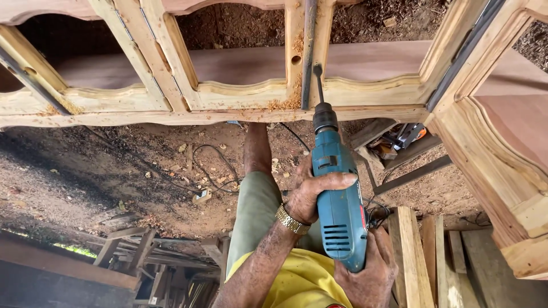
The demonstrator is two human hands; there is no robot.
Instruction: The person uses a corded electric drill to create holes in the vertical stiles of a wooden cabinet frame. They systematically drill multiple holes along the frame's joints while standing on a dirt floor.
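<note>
Both hands clamped on the blue drill (338, 194): left hand (311, 194) wrapped around the body, right hand (368, 274) gripping the rear handle. Bit (317, 82) pointed at the wooden frame (240, 94), sawdust (282, 104) around it.

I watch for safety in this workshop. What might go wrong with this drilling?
The bit meets the wooden frame close to its edge; the wood may split. The left hand wraps the blue drill near the chuck, where it might slip. The black cord loops underfoot, a likely trip.
</note>
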